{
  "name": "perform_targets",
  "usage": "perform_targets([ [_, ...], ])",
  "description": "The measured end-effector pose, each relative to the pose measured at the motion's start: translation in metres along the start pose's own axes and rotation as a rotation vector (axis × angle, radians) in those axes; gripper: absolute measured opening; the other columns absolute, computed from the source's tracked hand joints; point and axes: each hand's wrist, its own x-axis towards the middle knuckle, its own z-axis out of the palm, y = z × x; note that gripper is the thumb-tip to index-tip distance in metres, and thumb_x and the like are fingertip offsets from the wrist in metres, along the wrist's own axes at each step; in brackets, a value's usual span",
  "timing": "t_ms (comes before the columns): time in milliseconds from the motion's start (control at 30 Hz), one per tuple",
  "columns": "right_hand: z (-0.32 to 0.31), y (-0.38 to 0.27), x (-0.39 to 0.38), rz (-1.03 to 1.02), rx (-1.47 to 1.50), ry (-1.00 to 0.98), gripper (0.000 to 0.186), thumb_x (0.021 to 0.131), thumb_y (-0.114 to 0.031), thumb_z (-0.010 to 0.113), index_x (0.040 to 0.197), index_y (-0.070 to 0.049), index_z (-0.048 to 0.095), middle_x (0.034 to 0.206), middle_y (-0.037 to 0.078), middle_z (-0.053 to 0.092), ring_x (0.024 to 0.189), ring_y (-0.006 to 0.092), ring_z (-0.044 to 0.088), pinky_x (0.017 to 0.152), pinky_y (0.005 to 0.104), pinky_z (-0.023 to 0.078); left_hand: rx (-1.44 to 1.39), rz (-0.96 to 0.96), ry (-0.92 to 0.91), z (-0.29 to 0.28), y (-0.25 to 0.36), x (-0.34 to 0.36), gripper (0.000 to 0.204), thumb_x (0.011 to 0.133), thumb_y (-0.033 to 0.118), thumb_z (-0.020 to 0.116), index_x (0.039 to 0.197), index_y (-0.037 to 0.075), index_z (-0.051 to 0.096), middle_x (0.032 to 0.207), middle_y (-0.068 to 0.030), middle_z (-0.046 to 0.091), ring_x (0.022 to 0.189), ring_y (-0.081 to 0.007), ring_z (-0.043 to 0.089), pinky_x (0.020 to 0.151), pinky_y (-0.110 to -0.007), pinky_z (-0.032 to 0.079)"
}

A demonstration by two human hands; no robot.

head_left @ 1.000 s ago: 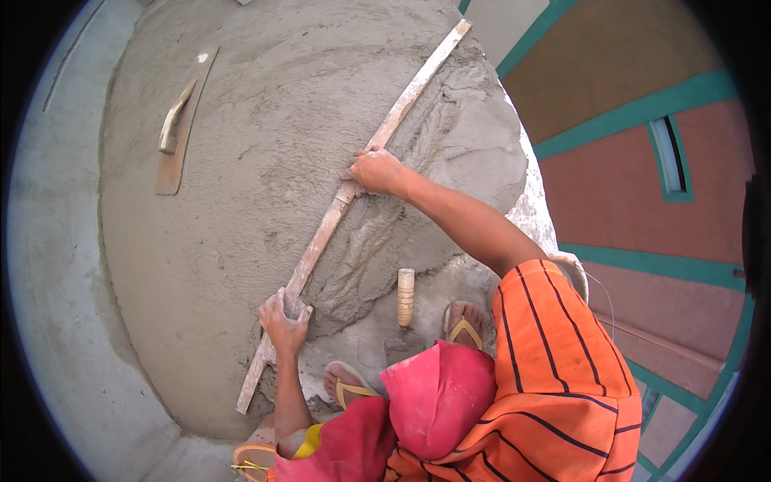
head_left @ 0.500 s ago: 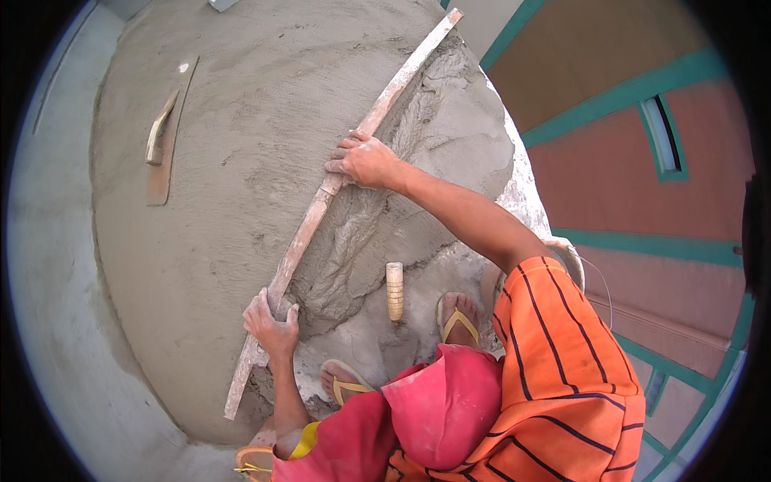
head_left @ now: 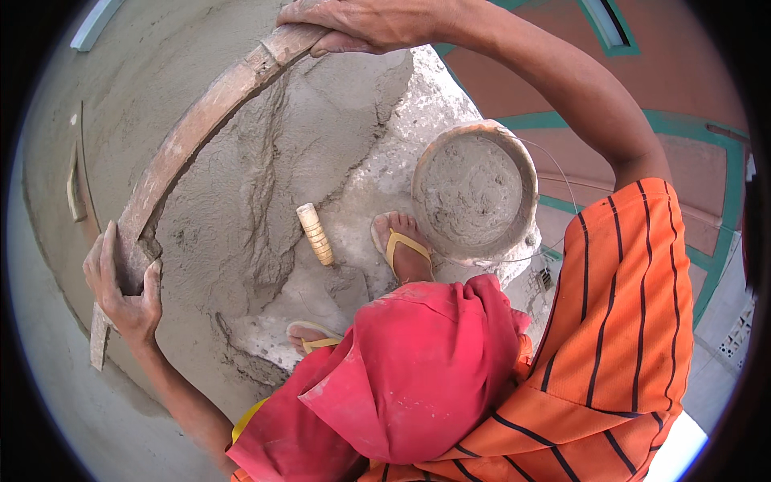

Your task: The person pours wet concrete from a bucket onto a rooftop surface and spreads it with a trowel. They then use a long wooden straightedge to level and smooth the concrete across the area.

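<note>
A long wooden screed board (head_left: pixel 199 111), smeared with mortar, runs diagonally through the left half of the head view. My left hand (head_left: pixel 126 283) is closed around its lower part, thumb on the near side and fingers on the other. My right hand (head_left: pixel 361 24) grips the board near the top edge of the view. The board looks raised off the surface, close to the camera. Wet grey mortar (head_left: pixel 217 201) lies in a rough, ridged bed beneath and beside it. A tool with a ribbed, pale handle (head_left: pixel 315 233) rests between the board and my feet.
A round bucket (head_left: pixel 530 173) of wet mortar with a wire handle stands right of my foot (head_left: pixel 409 253). A trowel with a wooden handle (head_left: pixel 75 189) lies on the smoothed mortar at far left. Behind the bucket are reddish panels with green strips; a pale block (head_left: pixel 95 24) sits upper left.
The board has come up nearer the camera with both hands still on it; my right hand is now at the top edge. The view has shifted, bringing the bucket fully in.
</note>
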Motion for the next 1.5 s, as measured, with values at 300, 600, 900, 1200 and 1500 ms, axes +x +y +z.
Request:
perform_targets([
  [300, -0.018, -0.037, -0.220, 0.836, 0.097, -0.262, 0.055, 0.094, -0.044, 0.055, 0.131, -0.003, 0.050, 0.119, 0.017, 0.055, 0.111, 0.0307, 0.054, 0.096, 0.0430, 0.046, -0.114, 0.453, -0.083, 0.074, 0.120, 0.155, 0.064, 0.081, 0.017, 0.072, 0.141, 0.012, 0.049, 0.136, -0.0099, 0.056, 0.128, -0.0278, 0.049, 0.110, -0.046, 0.038],
  [600, 0.057, -0.069, -0.361, 1.159, 0.146, -0.063, 0.037, 0.095, -0.026, 0.057, 0.124, -0.002, 0.054, 0.108, 0.017, 0.060, 0.100, 0.0355, 0.058, 0.087, 0.0430, 0.048, -0.993, -0.300, -0.629, 0.187, 0.272, 0.069, 0.053, 0.082, 0.014, 0.070, 0.132, 0.005, 0.053, 0.125, -0.0173, 0.058, 0.111, -0.0297, 0.057, 0.093, -0.042, 0.047],
  [900, 0.116, -0.125, -0.384, 1.364, 0.414, -0.022, 0.042, 0.088, -0.019, 0.063, 0.127, -0.003, 0.054, 0.114, 0.017, 0.061, 0.105, 0.0345, 0.061, 0.086, 0.0431, 0.049, -0.914, 0.574, -0.182, 0.177, 0.416, 0.131, 0.053, 0.071, 0.017, 0.074, 0.119, 0.003, 0.059, 0.110, -0.0144, 0.060, 0.118, -0.0318, 0.051, 0.098, -0.045, 0.038],
  [1200, 0.133, -0.123, -0.361, 1.442, 0.410, 0.013, 0.039, 0.091, -0.017, 0.062, 0.126, -0.003, 0.055, 0.115, 0.021, 0.061, 0.107, 0.0383, 0.060, 0.088, 0.0450, 0.048, -1.665, -0.080, -0.053, 0.172, 0.402, 0.119, 0.021, 0.089, 0.019, 0.068, 0.081, 0.006, 0.054, 0.070, -0.0057, 0.054, 0.064, -0.0173, 0.052, 0.064, -0.032, 0.044],
  [1500, 0.151, -0.098, -0.325, 1.453, 0.365, 0.009, 0.041, 0.091, -0.018, 0.060, 0.128, -0.004, 0.053, 0.123, 0.024, 0.057, 0.112, 0.0412, 0.057, 0.091, 0.0485, 0.047, -1.676, -0.170, 0.074, 0.124, 0.395, 0.129, 0.015, 0.089, 0.006, 0.065, 0.084, 0.002, 0.052, 0.067, -0.0099, 0.055, 0.060, -0.0221, 0.053, 0.061, -0.035, 0.045],
])
